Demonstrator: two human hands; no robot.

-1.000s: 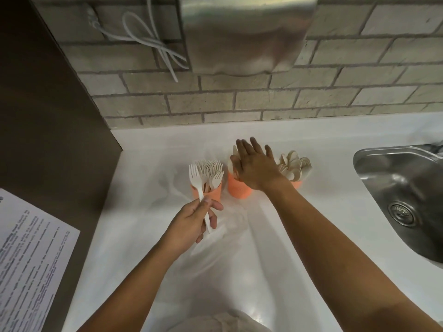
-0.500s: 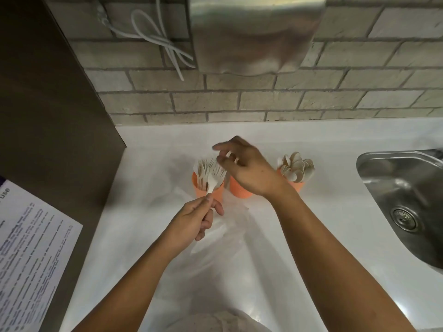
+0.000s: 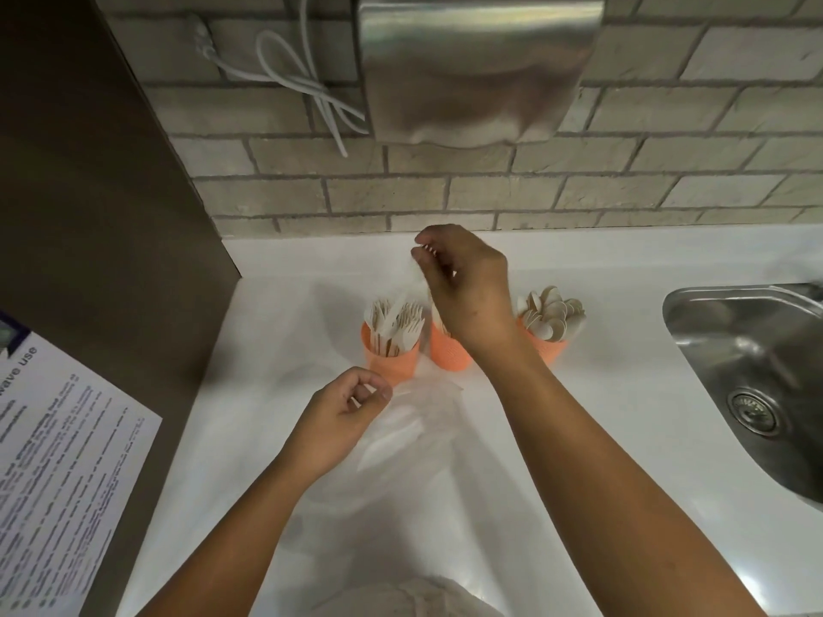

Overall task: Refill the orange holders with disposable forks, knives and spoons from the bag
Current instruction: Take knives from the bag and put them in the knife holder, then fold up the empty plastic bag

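Three orange holders stand in a row on the white counter (image 3: 276, 349). The left holder (image 3: 392, 362) is full of pale forks. My right hand hides much of the middle holder (image 3: 447, 356), and the right holder (image 3: 550, 347) is packed with spoons. My right hand (image 3: 465, 282) hovers above the middle holder, its fingertips pinching a pale utensil that is blurred. My left hand (image 3: 343, 411) sits just in front of the fork holder, fingers curled round a thin pale utensil handle. The clear plastic bag (image 3: 414, 443) lies flat between my arms with a few utensils inside.
A steel sink (image 3: 748, 362) is set into the counter at the right. A metal dispenser (image 3: 476, 64) and a knotted white cable (image 3: 307, 82) hang on the brick wall. At the left are a dark panel and a printed notice (image 3: 67, 460).
My left hand has set forks into the left holder and drawn back toward me. My right hand has curled its fingers and risen above the middle holder.
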